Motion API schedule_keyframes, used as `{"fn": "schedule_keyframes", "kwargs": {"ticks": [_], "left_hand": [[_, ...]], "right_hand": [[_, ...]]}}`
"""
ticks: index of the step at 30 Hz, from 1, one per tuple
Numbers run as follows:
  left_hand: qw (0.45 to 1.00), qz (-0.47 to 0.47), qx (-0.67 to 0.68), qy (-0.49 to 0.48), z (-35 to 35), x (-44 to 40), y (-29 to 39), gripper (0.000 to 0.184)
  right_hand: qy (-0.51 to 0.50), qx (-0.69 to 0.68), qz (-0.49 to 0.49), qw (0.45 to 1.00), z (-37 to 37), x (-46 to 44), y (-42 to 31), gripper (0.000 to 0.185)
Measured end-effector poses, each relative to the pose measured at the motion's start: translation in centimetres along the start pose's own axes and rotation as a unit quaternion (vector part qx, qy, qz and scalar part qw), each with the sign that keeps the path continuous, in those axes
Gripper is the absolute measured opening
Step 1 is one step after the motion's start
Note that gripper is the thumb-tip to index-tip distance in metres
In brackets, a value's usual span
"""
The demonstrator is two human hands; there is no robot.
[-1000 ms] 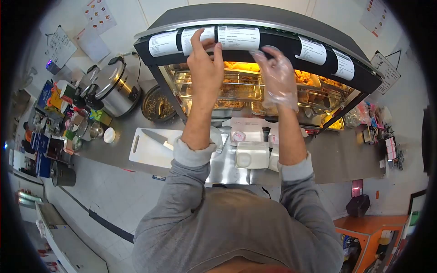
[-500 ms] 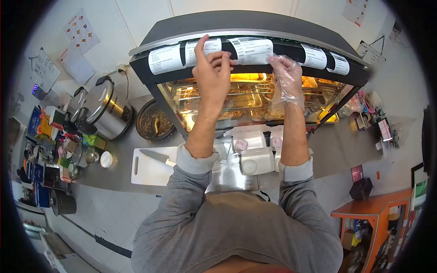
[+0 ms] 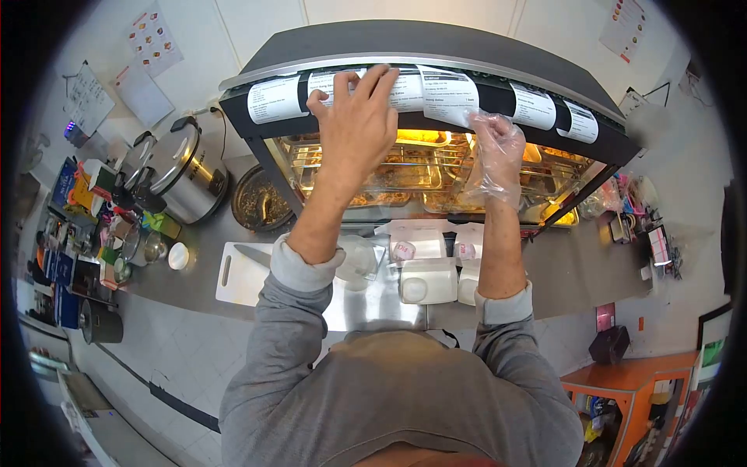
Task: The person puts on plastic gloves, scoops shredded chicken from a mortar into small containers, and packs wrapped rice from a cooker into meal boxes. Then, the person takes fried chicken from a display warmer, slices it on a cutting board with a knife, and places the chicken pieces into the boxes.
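Printed paper order slips hang in a row along the black top edge of a glass-fronted food warmer point(image 3: 257, 183). My right hand point(image 3: 496, 152), in a clear plastic glove, pinches the lower right corner of one order slip point(image 3: 450, 92). Bare, my left hand point(image 3: 354, 121) is raised with fingers spread over the neighbouring slips, its fingertips at a second slip point(image 3: 406, 91) and partly covering a third point(image 3: 323, 82). Behind the glass, metal trays of food point(image 3: 424, 138) glow under warm light.
On the steel counter below stand open white boxes point(image 3: 428, 282) with small round cups. Left of them lie a white cutting board point(image 3: 233, 284) with a knife point(image 3: 254, 254), a dark pan point(image 3: 261, 206) and a large steel cooker point(image 3: 187, 175). An orange shelf point(image 3: 630, 373) stands lower right.
The pinched slip has shifted right with my right hand, and another slip now shows beside it. My left hand has its fingers spread wider across the slips.
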State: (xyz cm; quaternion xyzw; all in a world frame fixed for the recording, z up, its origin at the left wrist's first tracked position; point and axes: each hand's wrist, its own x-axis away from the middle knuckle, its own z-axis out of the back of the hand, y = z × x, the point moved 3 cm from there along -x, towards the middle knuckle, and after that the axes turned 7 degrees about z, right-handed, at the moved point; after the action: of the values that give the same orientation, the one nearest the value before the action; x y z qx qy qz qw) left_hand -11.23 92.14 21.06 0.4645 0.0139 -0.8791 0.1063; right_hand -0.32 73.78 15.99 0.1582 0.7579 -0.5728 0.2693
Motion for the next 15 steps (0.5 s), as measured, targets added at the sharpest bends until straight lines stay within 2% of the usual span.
{"fn": "schedule_keyframes", "kwargs": {"ticks": [5, 8, 10, 13, 14, 15], "left_hand": [[0.999, 0.032, -0.024, 0.002, 0.0, -0.1, 0.6, 0.05], [0.997, -0.011, 0.009, 0.07, 0.6, -0.2, 2.6, 0.047], [0.998, -0.022, 0.02, 0.052, -0.7, -0.4, 3.9, 0.052], [0.997, -0.008, 0.025, 0.072, -2.5, -0.3, 5.1, 0.052], [0.996, -0.008, 0.022, 0.084, -2.6, -0.2, 5.2, 0.052], [0.995, 0.007, 0.025, 0.098, -2.7, 0.3, 5.4, 0.054]], "right_hand": [[-0.019, -0.004, 0.043, 0.999, 0.2, 0.0, 0.7, 0.009], [-0.031, 0.014, 0.038, 0.999, 0.1, 0.1, 1.0, 0.008], [-0.035, 0.026, 0.024, 0.999, 0.0, 0.1, 1.2, 0.008], [-0.019, -0.022, 0.045, 0.999, -0.1, 0.4, 0.9, 0.01], [-0.006, 0.005, 0.08, 0.997, 0.4, 1.0, 0.7, 0.014], [0.029, 0.028, 0.048, 0.998, 1.3, 2.4, 0.9, 0.016]]}}
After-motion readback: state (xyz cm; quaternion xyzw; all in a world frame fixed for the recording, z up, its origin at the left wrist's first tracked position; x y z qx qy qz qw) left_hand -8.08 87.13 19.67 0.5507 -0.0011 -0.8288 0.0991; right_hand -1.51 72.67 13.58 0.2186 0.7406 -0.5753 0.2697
